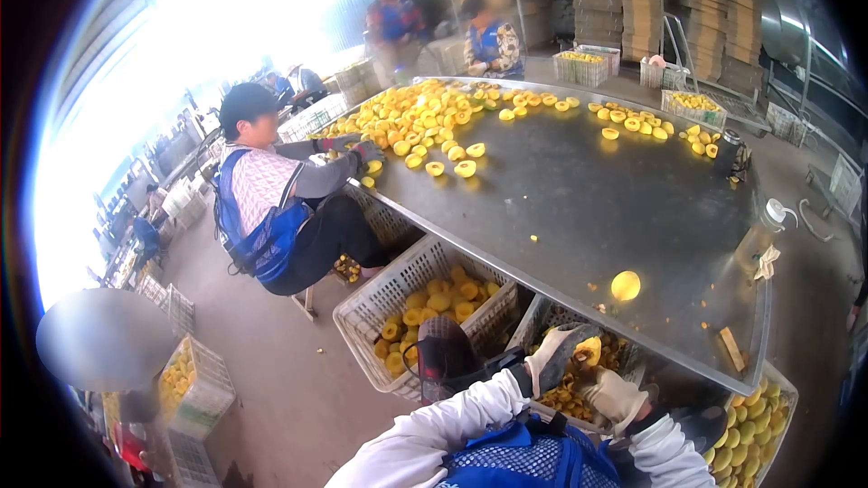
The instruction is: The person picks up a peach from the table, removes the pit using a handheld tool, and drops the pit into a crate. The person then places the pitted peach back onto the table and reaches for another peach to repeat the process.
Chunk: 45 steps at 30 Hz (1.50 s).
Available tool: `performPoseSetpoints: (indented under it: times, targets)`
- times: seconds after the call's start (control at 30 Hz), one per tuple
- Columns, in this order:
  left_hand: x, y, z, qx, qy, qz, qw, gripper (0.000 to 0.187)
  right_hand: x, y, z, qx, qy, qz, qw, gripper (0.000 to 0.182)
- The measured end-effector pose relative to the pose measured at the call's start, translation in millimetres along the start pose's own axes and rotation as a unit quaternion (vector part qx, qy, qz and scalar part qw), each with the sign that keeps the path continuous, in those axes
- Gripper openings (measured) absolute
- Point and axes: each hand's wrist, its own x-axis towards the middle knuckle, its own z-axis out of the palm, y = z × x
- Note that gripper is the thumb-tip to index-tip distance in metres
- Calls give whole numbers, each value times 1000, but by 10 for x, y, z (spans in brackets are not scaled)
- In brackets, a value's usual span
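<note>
My left hand [553, 358], in a pale work glove, is closed around a yellow peach half [589, 350], whose cut face shows a ragged brownish hollow. Just to its right, my gloved right hand [617, 398] has its fingers curled; anything inside them is too hidden to make out. Both hands are over a crate [532, 325] of orange-yellow peach scraps [568, 399], below the table edge. A single round yellow peach piece [625, 286] lies on the metal table [579, 199] beyond my hands.
Left of my knees stands a white crate of peaches [398, 380]; another crate of peaches [750, 429] is at right. Peach halves [416, 122] are heaped on the far table, where a gloved co-worker [271, 190] sits. A bottle [764, 230] and wooden block [731, 349] sit on the table's right.
</note>
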Motion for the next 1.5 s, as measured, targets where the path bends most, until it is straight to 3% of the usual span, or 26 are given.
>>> performPoseSetpoints:
  times: [0.03,0.1,0.13,0.17,0.2,0.27,0.3,0.37,0.43,0.5,0.53,0.6,0.63,0.7,0.73,0.77,0.83,0.87,0.9,0.97,1.03,1.1,1.13,1.37,1.47,1.5]
  targets:
    - [-13,44,22,-69,19,-56,996,20,-16,11,-10,0,-3,5,1000,37]
    - [-32,72,51,-191,41,-130,972,21,-86,-9,-50,291,-89,52,951,40]
    - [-40,55,58,-186,51,-128,973,21,-143,-68,-42,377,-96,59,919,38]
    - [-49,33,66,-182,61,-126,973,22,-165,-155,-46,375,-97,64,920,38]
    - [-52,2,72,-186,61,-125,973,22,-164,-254,-60,218,-71,57,972,37]
    - [-66,-66,66,-231,75,-158,957,23,-31,-24,92,-36,18,28,999,35]
    - [-86,-91,56,-233,75,-157,957,23,-57,-24,84,-38,18,29,999,35]
    - [-100,-132,14,-243,63,-201,947,21,-91,-68,28,1,-75,-21,997,34]
    - [-135,-202,-42,-239,43,-157,957,21,15,183,199,-19,-28,-66,997,33]
    - [-120,-315,-104,-286,46,-156,944,24,85,105,276,90,-5,-45,995,31]
    - [-141,-365,-103,-285,40,-154,945,24,86,73,321,49,19,-9,999,34]
    - [-205,-355,-79,-213,102,-58,970,23,125,13,415,34,24,18,999,42]
    - [-229,-466,-136,-35,94,81,992,21,156,-19,419,21,23,45,999,49]
    - [-257,-450,-216,-91,81,-19,992,20,98,-147,323,47,-12,75,996,44]
    - [-302,-432,-255,-48,59,44,996,19,121,-164,310,133,-68,91,984,41]
    - [-324,-439,-272,-49,53,46,996,19,145,-179,304,218,-125,105,962,37]
    - [-373,-458,-311,0,54,48,997,19,162,-286,341,216,-118,118,962,35]
    - [-411,-412,-302,-56,60,-13,997,20,121,-384,351,153,-103,94,978,36]
    - [-415,-423,-349,-55,58,-11,997,20,112,-444,352,88,-87,70,990,37]
    - [-439,-491,-452,-36,27,-25,999,40,192,-274,430,102,-100,52,988,39]
    - [-420,-562,-513,-60,15,-45,997,42,266,-189,497,157,-113,45,980,41]
    - [-472,-448,-507,12,48,-26,998,41,285,-309,485,146,-122,41,981,41]
    - [-434,-535,-534,-93,49,-107,989,42,295,-350,472,136,-130,37,981,42]
    - [-467,-559,-650,-92,57,-58,992,46,349,-398,453,103,-134,38,985,42]
    - [-509,-523,-688,-28,91,-59,994,50,357,-446,439,112,-140,-1,984,41]
    - [-532,-453,-735,40,73,-13,996,51,374,-527,419,120,-151,10,981,40]
